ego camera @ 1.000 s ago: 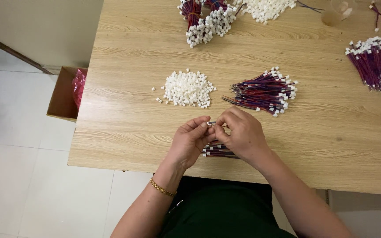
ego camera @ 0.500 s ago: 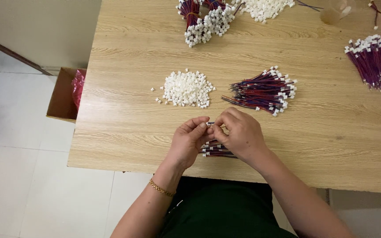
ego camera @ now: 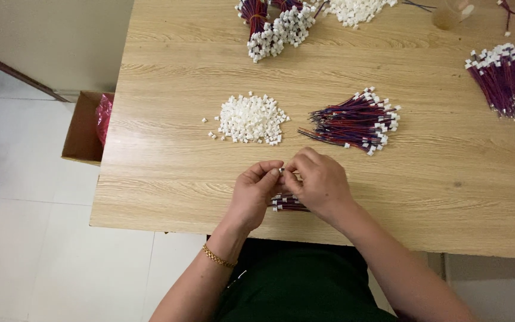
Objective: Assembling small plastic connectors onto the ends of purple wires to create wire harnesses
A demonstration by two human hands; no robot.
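Your left hand (ego camera: 256,194) and right hand (ego camera: 320,182) meet at the near table (ego camera: 168,179) edge, fingertips pinching one tiny white plug (ego camera: 281,171). Some wires (ego camera: 287,203) lie under them. Farther off sit a pile of white plugs (ego camera: 250,118) and a red-blue wire bundle (ego camera: 353,121).

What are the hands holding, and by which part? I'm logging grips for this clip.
Both hands, left and right, pinch a small white connector between their fingertips. Whether a wire is attached cannot be told.

Head view — steeply down, near table (ego camera: 168,179)
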